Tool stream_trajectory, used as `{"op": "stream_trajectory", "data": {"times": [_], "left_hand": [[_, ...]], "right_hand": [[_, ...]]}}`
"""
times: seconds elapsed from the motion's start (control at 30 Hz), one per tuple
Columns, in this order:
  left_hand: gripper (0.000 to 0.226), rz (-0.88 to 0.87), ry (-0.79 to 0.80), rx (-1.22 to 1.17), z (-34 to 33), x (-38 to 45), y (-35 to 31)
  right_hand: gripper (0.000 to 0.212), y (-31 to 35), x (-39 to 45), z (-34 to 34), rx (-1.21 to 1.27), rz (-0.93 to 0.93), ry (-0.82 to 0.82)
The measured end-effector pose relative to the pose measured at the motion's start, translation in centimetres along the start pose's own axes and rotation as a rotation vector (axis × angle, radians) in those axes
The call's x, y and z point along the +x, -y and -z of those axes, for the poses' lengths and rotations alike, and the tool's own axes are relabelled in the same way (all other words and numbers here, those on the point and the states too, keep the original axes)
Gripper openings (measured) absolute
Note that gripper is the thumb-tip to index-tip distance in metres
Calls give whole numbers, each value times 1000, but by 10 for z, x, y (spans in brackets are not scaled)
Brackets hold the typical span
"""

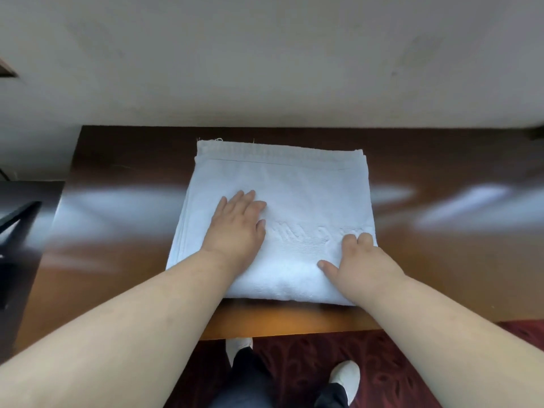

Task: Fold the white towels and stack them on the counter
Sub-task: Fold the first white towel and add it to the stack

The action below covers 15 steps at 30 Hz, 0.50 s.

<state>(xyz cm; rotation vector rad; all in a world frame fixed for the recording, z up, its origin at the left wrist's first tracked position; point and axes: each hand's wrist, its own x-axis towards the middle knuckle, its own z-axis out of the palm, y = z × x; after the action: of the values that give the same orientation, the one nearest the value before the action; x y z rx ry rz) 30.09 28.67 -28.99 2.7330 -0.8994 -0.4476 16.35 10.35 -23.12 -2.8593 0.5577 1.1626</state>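
Lying folded at the middle of the wooden counter [123, 245], the white towel [279, 201] runs its long axis away from the person, hemmed edge farthest. Left hand [237, 228] presses flat, fingers spread, left of the towel's centre; right hand [357, 267] curls loosely at its near right corner, nearer the next fold, I judge. Nothing stands beside the towel

We look down on a glossy brown wooden counter [123, 231] that catches pale streaks of reflected light across its surface. Behind it rises a plain off-white wall [265, 54], faintly smudged. Below the counter's near edge we see a dark red patterned carpet [391, 366]. At the far left stands a dark piece of furniture [17, 231].
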Motion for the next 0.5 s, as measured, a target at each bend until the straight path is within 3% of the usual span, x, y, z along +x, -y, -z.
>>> {"op": "stream_trajectory", "data": {"times": [0.1,0.27,0.4,0.5], "left_hand": [[50,-27,48,20,5,-7,15],[50,-90,73,85,16,6,55],[46,78,-136,-132,42,48,77],[40,154,-49,23,64,92,89]], "right_hand": [[83,-1,10,2,185,-153,3],[52,-4,41,30,274,-184,-50],[43,3,76,55,520,-28,-327],[43,-9,112,73,499,8,-453]]}}
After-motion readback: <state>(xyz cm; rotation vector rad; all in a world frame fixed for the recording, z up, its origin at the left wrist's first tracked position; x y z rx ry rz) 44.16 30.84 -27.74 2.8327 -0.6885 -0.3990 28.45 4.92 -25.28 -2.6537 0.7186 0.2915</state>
